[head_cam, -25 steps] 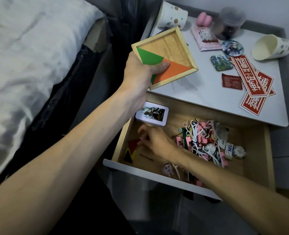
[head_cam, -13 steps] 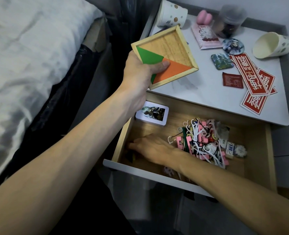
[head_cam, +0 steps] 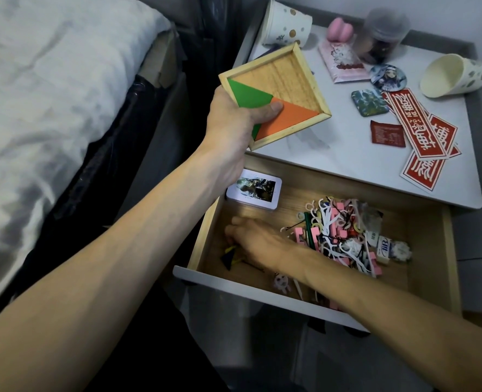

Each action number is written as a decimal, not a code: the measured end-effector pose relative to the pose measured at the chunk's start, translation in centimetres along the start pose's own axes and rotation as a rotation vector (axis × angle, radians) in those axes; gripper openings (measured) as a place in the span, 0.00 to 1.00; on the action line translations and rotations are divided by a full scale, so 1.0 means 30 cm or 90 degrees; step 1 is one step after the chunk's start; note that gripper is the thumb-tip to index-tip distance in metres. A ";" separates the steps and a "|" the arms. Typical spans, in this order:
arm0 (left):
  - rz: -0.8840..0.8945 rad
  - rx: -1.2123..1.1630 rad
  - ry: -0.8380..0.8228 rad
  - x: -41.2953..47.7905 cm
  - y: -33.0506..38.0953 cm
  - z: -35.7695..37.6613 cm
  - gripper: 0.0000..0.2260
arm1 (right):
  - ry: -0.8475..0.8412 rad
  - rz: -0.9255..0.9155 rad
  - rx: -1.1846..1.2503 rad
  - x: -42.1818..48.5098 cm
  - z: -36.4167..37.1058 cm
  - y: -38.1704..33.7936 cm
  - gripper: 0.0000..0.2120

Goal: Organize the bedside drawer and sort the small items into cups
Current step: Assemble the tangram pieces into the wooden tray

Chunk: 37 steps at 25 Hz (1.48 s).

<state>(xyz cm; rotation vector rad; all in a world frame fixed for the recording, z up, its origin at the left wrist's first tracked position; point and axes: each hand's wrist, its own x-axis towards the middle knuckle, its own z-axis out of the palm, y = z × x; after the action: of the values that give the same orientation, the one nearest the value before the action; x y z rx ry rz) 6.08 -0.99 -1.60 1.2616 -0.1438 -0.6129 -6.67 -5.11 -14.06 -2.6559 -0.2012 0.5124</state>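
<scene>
We are leaning beside the white-covered bed [head_cam: 50,94], over the grey nightstand top [head_cam: 347,154] and its open wooden drawer [head_cam: 426,250]. Our left hand [head_cam: 231,120] is gripping the wooden puzzle tray [head_cam: 288,80] above the nightstand's front-left corner, thumb pressing on the green triangle [head_cam: 248,94] and orange triangle [head_cam: 288,117] inside it. Our right hand [head_cam: 259,241] is reaching into the drawer's front-left corner, palm down, over a dark triangular piece [head_cam: 228,258]; we cannot tell whether its fingers are pinching anything. A tangle of pink clips and white hooks [head_cam: 338,236] is lying mid-drawer. One spotted paper cup [head_cam: 286,24] is standing upturned at the nightstand's back left; another cup [head_cam: 454,77] is lying on its side at the right. A picture tin [head_cam: 255,190] is sitting at the drawer's back left.
</scene>
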 end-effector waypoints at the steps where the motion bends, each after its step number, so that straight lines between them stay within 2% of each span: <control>1: 0.001 -0.002 0.001 -0.001 -0.001 0.001 0.25 | 0.000 -0.005 -0.011 0.005 0.002 0.008 0.07; 4: -0.002 -0.008 0.002 -0.001 -0.002 0.001 0.25 | 0.031 0.024 0.031 0.002 0.000 0.020 0.06; 5: -0.003 -0.007 0.004 0.001 -0.003 0.000 0.26 | 0.059 0.038 0.088 0.006 -0.001 0.027 0.03; 7: -0.008 -0.008 0.011 0.005 -0.004 -0.001 0.27 | 0.101 0.092 0.205 0.005 -0.012 0.036 0.06; 11: -0.017 -0.022 0.012 0.003 -0.004 -0.003 0.28 | 0.114 0.200 0.446 -0.042 -0.070 0.043 0.07; 13: -0.015 -0.021 0.011 -0.002 -0.005 0.000 0.27 | 0.142 0.208 0.494 -0.104 -0.135 0.053 0.06; 17: -0.017 0.013 -0.034 -0.023 -0.005 0.018 0.23 | 0.207 0.184 0.478 -0.279 -0.302 0.046 0.05; 20: -0.044 0.070 -0.075 -0.039 -0.029 0.025 0.24 | 0.239 0.161 0.490 -0.388 -0.404 0.031 0.04; 23: -0.068 0.132 -0.112 -0.061 -0.068 0.035 0.25 | 0.381 0.163 0.545 -0.420 -0.467 0.064 0.03; 26: -0.110 0.162 -0.164 -0.093 -0.106 0.055 0.26 | 0.493 0.211 0.516 -0.385 -0.480 0.099 0.04; 32: -0.176 0.147 -0.217 -0.126 -0.142 0.079 0.23 | 0.555 0.306 0.380 -0.375 -0.439 0.121 0.02; 37: -0.204 0.123 -0.201 -0.136 -0.140 0.072 0.21 | 0.537 0.280 0.212 -0.376 -0.409 0.097 0.09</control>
<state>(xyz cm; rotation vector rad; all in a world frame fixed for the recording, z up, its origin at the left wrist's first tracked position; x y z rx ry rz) 0.27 -1.47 -3.84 1.3797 -0.2713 -1.0964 -12.16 -14.85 -1.36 -2.3385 0.6632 -0.4401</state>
